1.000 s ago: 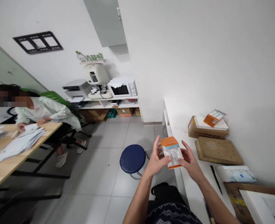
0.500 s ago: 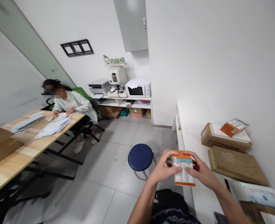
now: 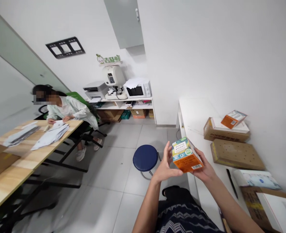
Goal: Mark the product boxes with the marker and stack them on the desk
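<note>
Head view: a small orange carton (image 3: 185,155) was held in mid-air, tilted, beside the white surface (image 3: 193,116). The right hand (image 3: 204,168) was clamped under it; the left hand (image 3: 165,163) was spread, only its fingertips touching. So lightly supported, the carton could be dropped toward the blue stool (image 3: 145,157).

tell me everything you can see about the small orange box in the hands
The small orange box is a printed carton that looks like cardboard: orange sides, a green and teal front with a white label and numbers, and a barcode on the lower side face. It looks closed and undamaged. It is held tilted in the air above the floor, beside the white counter. The right hand cradles it from below and behind; the left hand touches its left edge with open fingers.
</note>
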A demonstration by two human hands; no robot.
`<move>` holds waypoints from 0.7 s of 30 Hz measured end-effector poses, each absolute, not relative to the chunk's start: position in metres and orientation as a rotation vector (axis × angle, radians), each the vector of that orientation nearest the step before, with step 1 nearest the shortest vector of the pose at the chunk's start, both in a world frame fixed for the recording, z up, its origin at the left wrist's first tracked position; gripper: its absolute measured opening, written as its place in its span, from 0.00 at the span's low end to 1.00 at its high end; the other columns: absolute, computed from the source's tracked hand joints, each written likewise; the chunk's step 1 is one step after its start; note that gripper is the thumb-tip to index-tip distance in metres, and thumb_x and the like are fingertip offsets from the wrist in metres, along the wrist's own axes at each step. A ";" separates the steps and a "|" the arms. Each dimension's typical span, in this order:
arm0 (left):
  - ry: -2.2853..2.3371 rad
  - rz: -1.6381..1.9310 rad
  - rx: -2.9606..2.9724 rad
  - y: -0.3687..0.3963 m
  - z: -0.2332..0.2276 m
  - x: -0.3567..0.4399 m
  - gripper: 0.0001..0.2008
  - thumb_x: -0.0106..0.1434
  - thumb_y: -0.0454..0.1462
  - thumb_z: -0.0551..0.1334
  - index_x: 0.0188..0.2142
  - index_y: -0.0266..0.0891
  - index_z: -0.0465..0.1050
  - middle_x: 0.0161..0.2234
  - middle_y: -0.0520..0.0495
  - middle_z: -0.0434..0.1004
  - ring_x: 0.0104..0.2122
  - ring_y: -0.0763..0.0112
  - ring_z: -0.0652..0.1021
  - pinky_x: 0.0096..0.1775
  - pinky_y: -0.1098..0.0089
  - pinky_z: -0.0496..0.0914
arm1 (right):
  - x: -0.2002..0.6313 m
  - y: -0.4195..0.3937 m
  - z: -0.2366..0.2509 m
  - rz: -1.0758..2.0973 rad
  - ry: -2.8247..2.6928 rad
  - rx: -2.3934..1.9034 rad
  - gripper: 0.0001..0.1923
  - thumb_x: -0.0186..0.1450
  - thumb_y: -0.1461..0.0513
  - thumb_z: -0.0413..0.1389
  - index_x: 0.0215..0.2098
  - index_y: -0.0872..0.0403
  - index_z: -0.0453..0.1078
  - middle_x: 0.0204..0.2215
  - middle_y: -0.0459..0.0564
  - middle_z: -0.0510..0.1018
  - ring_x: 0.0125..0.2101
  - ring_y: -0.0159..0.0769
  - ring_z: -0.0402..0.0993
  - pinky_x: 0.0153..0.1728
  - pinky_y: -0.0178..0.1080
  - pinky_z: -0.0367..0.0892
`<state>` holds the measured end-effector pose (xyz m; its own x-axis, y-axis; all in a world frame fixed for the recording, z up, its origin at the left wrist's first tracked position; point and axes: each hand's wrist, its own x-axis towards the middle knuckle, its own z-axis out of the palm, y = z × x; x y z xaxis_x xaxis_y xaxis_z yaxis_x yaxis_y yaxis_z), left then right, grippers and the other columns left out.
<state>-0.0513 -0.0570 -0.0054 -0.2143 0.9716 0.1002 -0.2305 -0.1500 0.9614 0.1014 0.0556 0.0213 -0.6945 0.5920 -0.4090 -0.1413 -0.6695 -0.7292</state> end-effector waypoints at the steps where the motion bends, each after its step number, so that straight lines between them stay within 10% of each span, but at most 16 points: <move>1: 1.080 1.580 0.994 -0.056 -0.004 -0.047 0.71 0.42 0.54 0.78 0.72 0.50 0.31 0.72 0.35 0.44 0.71 0.48 0.52 0.69 0.50 0.47 | 0.102 0.054 0.020 2.386 -0.923 -0.886 0.22 0.59 0.42 0.59 0.40 0.48 0.78 0.39 0.50 0.86 0.46 0.54 0.80 0.47 0.55 0.73; 12: 1.056 1.779 0.903 -0.057 0.001 -0.029 0.70 0.44 0.53 0.77 0.72 0.49 0.29 0.68 0.34 0.54 0.66 0.46 0.64 0.64 0.50 0.60 | 0.108 0.048 0.005 2.522 -1.016 -0.746 0.27 0.58 0.39 0.61 0.45 0.47 0.77 0.43 0.53 0.85 0.46 0.53 0.80 0.45 0.54 0.73; 21: 1.938 1.472 1.448 -0.058 0.009 -0.049 0.56 0.45 0.33 0.71 0.71 0.43 0.47 0.63 0.34 0.59 0.63 0.40 0.60 0.64 0.41 0.53 | 0.105 0.051 0.010 1.700 -1.718 -0.970 0.41 0.58 0.41 0.62 0.65 0.45 0.61 0.58 0.57 0.72 0.52 0.50 0.73 0.55 0.55 0.66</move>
